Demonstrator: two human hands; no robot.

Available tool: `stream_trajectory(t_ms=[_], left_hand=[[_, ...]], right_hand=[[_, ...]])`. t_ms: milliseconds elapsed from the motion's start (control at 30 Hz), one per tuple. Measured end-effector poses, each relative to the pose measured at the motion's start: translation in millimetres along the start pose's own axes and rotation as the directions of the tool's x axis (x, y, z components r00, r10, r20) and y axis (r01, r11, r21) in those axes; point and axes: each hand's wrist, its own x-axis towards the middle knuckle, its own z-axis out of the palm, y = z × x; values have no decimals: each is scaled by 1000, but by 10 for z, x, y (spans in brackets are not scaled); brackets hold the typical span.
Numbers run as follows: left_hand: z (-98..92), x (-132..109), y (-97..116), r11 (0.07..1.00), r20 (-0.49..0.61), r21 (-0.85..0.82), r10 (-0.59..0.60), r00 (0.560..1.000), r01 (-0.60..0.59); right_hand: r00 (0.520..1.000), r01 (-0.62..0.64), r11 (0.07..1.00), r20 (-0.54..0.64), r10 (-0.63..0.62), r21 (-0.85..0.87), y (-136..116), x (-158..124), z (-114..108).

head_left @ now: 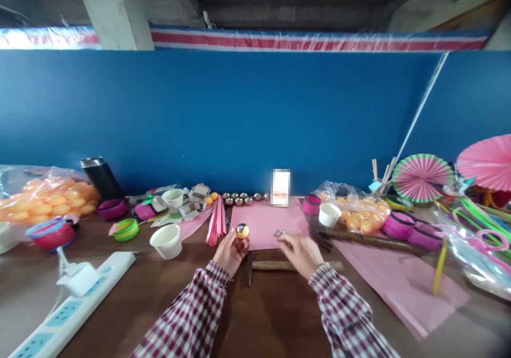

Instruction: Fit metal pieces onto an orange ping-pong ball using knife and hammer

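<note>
Head view: the person's left hand (232, 251) is pinching an orange ball (244, 235) between thumb and fingertips, just above the near edge of a pink sheet (263, 217). A silver cap (240, 229) is sitting on the ball's upper face. The right hand (300, 252) is lying palm-down beside it, fingertips reaching a small metal piece (279, 234) on the sheet; whether they are gripping it cannot be told. A hammer (295, 266) is lying untouched on the table (275, 315) beneath both wrists.

Judged from this pose, the work is going best when the ball is being held steady in a light pinch, since such a shell looks easy to dent, and when the capped side is kept turned upward in plain sight.

Containers: a clear bag (24, 187) at far left and another bag (361, 214) at right are each holding many orange balls. A white paper cup (166, 241) near the left hand and a second cup (329, 214) beside the right bag are showing only pale insides, contents not discernible.
</note>
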Motion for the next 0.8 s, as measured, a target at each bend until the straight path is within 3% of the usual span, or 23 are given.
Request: stream_trajectory(t_ms=[133, 467, 800], left_hand=[[18, -5, -18, 999, -4, 42, 23, 1000, -23], [59, -21, -61, 997, 37, 66, 30, 999, -32], [45, -10, -117, 998, 54, 64, 20, 998, -24]], right_hand=[[986, -156, 983, -71, 150, -101, 210, 71, 13], [989, -142, 981, 11, 144, -129, 181, 181, 189], [979, -191, 971, 47, 199, -147, 162, 198, 164]])
